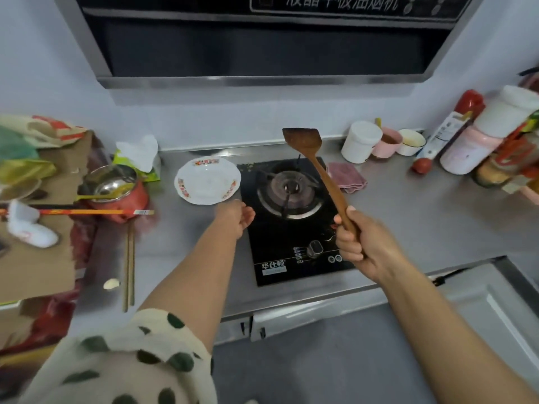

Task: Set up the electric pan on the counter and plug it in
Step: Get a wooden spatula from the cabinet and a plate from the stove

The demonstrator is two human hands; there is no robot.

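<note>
You are facing a stainless-steel desk point(408, 205) running the full width of the view against a pale bluish-white wall point(233, 112). A range hood point(262, 39) is hanging directly overhead, its steel rim projecting forward and its dark front panel carrying white lettering. A single-burner black glass hob point(291, 228) is sitting in the desk beneath it. Below the desk edge, steel cabinet fronts point(481, 310) are showing, one panel at right appearing to stand ajar. The floor point(335, 360) is reading as plain grey. Lighting is falling evenly and softly, with no hard shadows, and its source is lying outside your view.
</note>
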